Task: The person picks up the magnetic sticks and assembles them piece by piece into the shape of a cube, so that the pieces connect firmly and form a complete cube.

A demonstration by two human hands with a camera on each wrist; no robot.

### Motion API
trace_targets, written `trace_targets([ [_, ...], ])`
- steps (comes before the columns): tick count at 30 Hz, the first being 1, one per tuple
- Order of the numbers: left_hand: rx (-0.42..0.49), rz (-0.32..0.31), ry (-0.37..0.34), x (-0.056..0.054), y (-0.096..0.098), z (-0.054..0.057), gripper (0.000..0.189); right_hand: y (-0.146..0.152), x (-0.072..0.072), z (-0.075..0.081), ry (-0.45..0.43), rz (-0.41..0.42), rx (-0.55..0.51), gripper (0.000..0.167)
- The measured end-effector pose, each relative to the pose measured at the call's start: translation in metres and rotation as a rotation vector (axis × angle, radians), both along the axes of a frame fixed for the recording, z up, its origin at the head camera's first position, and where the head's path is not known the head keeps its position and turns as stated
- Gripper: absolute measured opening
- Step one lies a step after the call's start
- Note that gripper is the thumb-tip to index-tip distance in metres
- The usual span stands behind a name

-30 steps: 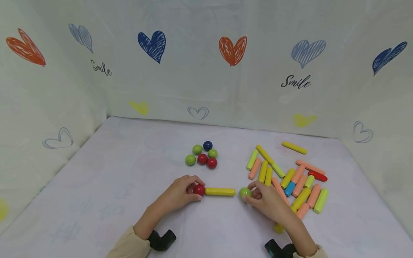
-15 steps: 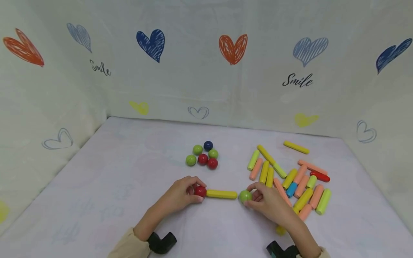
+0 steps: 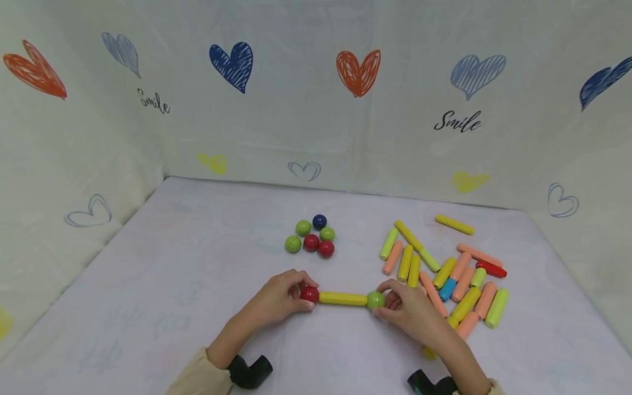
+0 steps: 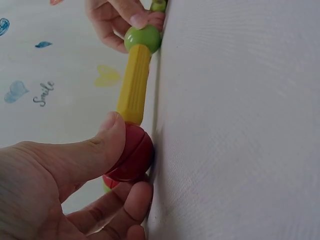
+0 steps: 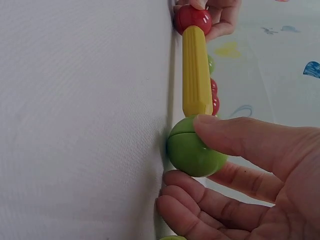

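Note:
My left hand (image 3: 283,295) pinches a red ball (image 3: 309,294) between thumb and fingers, low over the white table. From that ball a ridged yellow rod (image 3: 343,299) runs to the right. At the rod's other end is a green ball (image 3: 375,300), which my right hand (image 3: 407,307) pinches. Both wrist views show the rod lined up between the balls, its ends right at them: the red ball (image 4: 134,154) is near in the left wrist view, the green ball (image 5: 195,150) near in the right one.
Behind the hands sits a cluster of green, red and dark blue balls (image 3: 311,242). Several yellow, orange, green, blue and red rods (image 3: 464,282) lie scattered to the right, some under my right forearm. A white cloth wall (image 3: 306,131) with printed hearts stands behind the table.
The gap between the yellow rod and the green ball has closed. The left hand has moved slightly right with the red ball and rod, while the right hand has stayed nearly in place.

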State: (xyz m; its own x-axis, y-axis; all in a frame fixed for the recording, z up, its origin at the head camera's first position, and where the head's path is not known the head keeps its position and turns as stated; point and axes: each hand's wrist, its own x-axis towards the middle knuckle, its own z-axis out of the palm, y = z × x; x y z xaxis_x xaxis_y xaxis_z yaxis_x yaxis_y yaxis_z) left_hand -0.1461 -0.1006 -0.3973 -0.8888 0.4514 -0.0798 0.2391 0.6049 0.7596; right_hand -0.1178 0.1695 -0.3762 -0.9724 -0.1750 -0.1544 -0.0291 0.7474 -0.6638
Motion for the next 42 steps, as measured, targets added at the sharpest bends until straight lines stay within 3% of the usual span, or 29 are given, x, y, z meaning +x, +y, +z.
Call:
trace_targets([
  [19, -0.004, -0.004, -0.013, 0.000, 0.000, 0.004, 0.030, 0.004, 0.000, 0.006, -0.048, -0.003, -0.006, 0.039],
  [31, -0.016, 0.004, -0.042, -0.001, 0.001, 0.005, 0.030, 0.044, -0.004, 0.026, 0.017, -0.081, 0.073, 0.046],
  [36, -0.014, 0.006, -0.046, -0.001, 0.001, 0.006, 0.030, 0.061, -0.004, 0.028, 0.013, -0.120, 0.101, 0.051],
  [42, -0.004, 0.004, -0.043, 0.000, 0.001, 0.006, 0.030, 0.072, -0.006, 0.025, -0.008, -0.138, 0.136, 0.045],
])
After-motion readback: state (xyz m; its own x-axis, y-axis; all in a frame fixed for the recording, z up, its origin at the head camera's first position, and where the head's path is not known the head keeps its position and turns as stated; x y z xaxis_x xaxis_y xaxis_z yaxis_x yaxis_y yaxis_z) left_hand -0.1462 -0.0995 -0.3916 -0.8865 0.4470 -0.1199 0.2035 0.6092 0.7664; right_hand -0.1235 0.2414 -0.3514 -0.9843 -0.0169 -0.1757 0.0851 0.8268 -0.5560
